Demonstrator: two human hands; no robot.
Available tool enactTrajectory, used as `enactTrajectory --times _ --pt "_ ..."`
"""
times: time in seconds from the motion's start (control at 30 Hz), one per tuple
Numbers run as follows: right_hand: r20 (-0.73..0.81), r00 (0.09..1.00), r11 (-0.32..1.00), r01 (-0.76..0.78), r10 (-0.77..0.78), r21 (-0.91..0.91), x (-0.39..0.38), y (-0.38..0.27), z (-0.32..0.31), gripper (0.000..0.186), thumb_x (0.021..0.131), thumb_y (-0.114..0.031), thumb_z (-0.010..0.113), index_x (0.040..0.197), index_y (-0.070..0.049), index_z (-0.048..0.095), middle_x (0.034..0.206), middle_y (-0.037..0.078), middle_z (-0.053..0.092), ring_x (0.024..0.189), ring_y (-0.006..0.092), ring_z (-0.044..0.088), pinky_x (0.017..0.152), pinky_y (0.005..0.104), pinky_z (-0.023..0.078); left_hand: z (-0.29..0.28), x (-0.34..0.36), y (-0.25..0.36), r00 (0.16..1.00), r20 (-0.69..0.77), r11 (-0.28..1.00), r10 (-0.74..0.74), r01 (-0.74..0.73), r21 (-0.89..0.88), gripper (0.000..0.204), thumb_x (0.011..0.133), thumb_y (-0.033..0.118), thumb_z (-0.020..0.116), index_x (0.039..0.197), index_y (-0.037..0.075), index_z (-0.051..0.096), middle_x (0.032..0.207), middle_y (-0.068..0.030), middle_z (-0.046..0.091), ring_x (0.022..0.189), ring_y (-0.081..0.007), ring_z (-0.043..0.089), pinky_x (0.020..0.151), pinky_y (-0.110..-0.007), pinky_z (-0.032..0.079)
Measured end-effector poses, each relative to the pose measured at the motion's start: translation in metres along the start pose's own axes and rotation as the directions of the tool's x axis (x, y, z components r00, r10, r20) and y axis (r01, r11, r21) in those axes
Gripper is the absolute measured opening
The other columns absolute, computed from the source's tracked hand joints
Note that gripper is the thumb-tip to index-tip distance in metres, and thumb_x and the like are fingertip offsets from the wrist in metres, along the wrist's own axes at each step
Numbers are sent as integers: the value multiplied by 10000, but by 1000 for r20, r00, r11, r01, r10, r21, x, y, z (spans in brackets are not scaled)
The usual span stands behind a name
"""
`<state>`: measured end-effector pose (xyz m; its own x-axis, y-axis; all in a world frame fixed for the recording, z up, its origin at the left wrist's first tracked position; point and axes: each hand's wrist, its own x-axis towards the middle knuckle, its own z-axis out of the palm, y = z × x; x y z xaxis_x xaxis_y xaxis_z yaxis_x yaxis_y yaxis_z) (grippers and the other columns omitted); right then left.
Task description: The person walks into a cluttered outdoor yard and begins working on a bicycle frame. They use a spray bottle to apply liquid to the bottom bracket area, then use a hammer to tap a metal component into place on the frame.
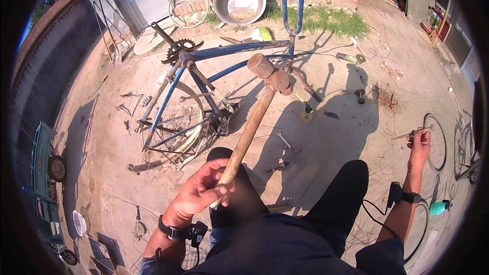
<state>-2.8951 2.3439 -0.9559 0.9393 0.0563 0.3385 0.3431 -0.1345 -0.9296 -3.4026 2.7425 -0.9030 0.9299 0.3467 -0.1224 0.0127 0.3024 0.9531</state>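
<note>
- While the left hand (201,188) carries the hammer (249,132), look at that hold: thumb and fingers clamped round the wooden handle, low down near its butt end.
- Out to the far right of it, the right hand (418,145) has its fingers together on a thin stick (402,136); at this size I can't swear to what that piece is.
- For good control, I'd say, wrap the whole palm round the handle, since a fingertip hold looks loose under such a heavy head.
- And mind the blue bicycle frame (229,49), ahead of the left hand! The hammer's head overlaps it from here, so any swing would want clear room, with the right hand's fingers well out of line.
- What a worn old tool: the head, forward and to the right of the left hand, is stout, blocky and rust-brown, rounded at its near end.
- Down the handle we go, tan wood, streaked and darker in patches, finishing in a pale, rough tip just below the left hand's grip.
</note>
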Motion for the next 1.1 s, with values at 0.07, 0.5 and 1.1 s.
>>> enactTrajectory --times 0.07,0.5,1.1 --pt "89 990 993 104 -109 58 5 -68 51 63 1001 -176 629 1037 -142 590 859 -40 609 715 57 610 603 202 438 -22 -34 -1 997 -11 997 74 -73 39 593 993 0 629 1521 72 371 1058 -104 664 834 -163 644 773 -296 518" --pt "660 685 939 110 -309 326 -123 -242 291 149 979 -74 633 1115 -30 587 930 42 663 792 93 654 604 243 492 -84 -118 -51 573 -771 921 279 68 384 102 1007 146 656 985 53 621 715 51 550 561 -33 474 499 -215 388" --pt "577 253 602 568 -777 561 -166 -332 545 198 902 -200 663 954 -12 629 835 166 665 761 322 676 710 402 526 -160 -113 79 274 -815 853 511 -277 442 132 1067 202 549 1051 72 555 785 -11 562 635 -86 517 618 -248 444"
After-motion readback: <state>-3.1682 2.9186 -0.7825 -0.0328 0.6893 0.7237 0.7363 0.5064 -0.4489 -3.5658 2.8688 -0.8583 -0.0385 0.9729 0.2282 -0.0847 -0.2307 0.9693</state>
